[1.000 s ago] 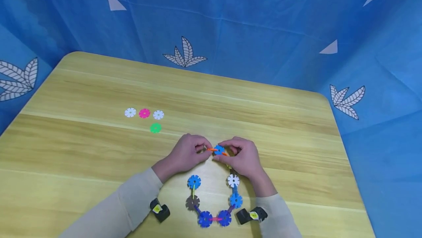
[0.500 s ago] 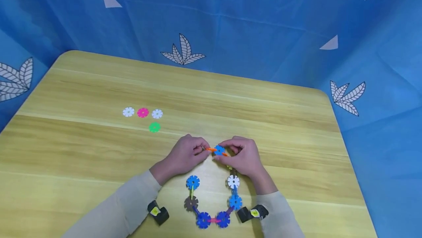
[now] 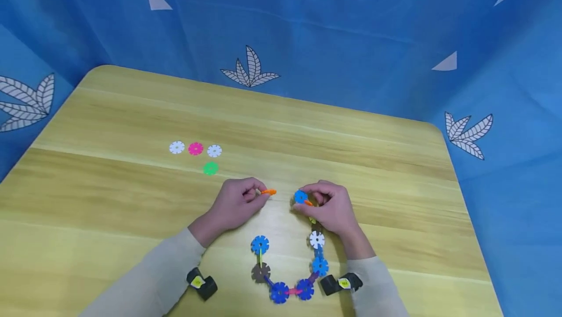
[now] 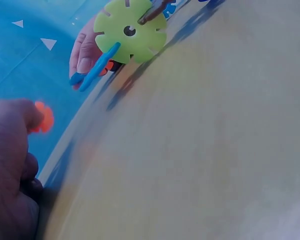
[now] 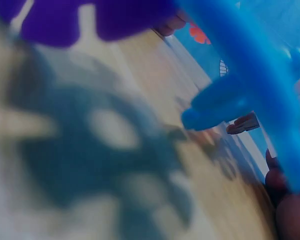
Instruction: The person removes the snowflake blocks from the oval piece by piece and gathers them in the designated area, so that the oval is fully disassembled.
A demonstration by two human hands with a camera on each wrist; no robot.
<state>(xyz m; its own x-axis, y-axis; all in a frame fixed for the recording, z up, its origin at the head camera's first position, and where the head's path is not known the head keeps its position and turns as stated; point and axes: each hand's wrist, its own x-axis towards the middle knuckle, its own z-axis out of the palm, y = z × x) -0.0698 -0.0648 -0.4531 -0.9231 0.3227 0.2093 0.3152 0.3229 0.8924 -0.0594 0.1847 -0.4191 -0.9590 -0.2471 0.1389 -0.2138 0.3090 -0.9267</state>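
Pinching an orange disc (image 3: 270, 191) by one edge, my left grip (image 3: 234, 202) leaves part of the rim poking out toward the right grip (image 3: 329, 205). That right one's got a blue disc (image 3: 300, 197) between fingers and thumb, with an orange piece (image 3: 309, 203) joined on beside the thumb. Clear gap between the orange disc and the blue one, so they're apart. The chain (image 3: 280, 293) loops round on the near side of both grips, its free end (image 3: 260, 245) just below the left one on the tabletop (image 3: 131, 200). Past the left grip, off to its left: four spares, including a pink disc (image 3: 195, 148) and a green disc (image 3: 210, 168).

Looks like thin plastic, so I'd guess light, stiffish, a bit slick. I'd pinch the rim opposite the slot I want, and brace the chain right at its end disc, since joints could twist or pop if tugged farther down.
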